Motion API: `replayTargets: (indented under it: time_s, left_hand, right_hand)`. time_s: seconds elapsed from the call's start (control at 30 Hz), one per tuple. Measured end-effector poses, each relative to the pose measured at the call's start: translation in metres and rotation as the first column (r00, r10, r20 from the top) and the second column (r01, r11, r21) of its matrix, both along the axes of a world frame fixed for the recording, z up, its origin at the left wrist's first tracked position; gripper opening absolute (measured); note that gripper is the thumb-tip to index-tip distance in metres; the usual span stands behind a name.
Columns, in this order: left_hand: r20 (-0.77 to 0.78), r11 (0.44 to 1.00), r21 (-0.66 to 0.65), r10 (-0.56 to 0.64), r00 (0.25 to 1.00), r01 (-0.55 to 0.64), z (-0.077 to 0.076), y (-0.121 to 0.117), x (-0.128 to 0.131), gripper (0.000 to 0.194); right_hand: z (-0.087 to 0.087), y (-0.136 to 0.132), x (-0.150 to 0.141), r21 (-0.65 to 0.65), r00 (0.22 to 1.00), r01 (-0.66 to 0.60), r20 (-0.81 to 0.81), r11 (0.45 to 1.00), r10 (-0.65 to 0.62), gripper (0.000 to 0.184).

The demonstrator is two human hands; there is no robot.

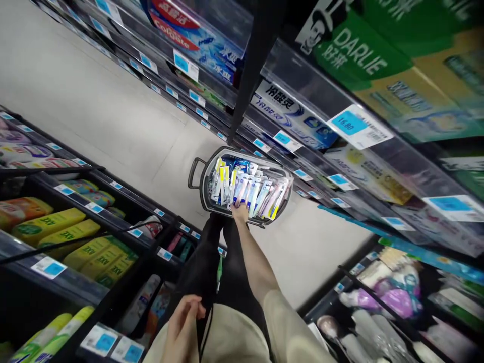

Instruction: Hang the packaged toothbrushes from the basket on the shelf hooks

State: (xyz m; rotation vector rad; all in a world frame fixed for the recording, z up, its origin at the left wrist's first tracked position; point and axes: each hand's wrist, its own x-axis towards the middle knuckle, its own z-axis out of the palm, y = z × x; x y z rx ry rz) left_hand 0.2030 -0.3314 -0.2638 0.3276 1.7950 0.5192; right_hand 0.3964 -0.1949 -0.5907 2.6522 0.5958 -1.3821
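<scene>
On the floor ahead of my feet stands a dark grey shopping basket (204,194), its handle out to the left. Slim blister packs, which look like packaged toothbrushes (254,192), fill it in rows, several with yellow, blue or pink parts. My right hand (240,210) reaches down over the basket's near rim, its fingers closed on the lower end of a toothbrush pack (241,187). Close to my body, my left hand (186,320) hangs with fingers curled in, and nothing shows in it. A thin dark cord runs beside it.
Shelves of toothpaste boxes (282,106) rise at the right, with price tags (360,126) along their edges. Yellow bottles (56,227) fill the left shelves. Bagged goods (393,297) sit on the lower right shelf. A pale floor (124,116) runs between the shelves.
</scene>
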Motion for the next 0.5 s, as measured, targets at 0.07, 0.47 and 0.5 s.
replayTargets:
  time_s: [0.07,0.47,0.5]
  left_hand:
    - [-0.005,1.000,0.001,0.004,1.000,-0.004,-0.002,-0.002,-0.002,0.048]
    - [0.039,0.954,0.091,-0.289,0.957,0.284,0.028,0.026,-0.009,0.041]
    - [0.042,0.941,0.122,-0.324,0.945,0.317,0.034,0.032,-0.009,0.041]
  right_hand:
    - [-0.007,0.007,0.002,-0.005,1.000,-0.022,0.016,1.000,0.022,0.048]
    - [0.092,-0.013,0.026,0.258,0.989,-0.054,-0.119,0.965,0.087,0.025]
    - [0.115,-0.019,0.026,0.305,0.985,-0.043,-0.144,0.951,0.091,0.025]
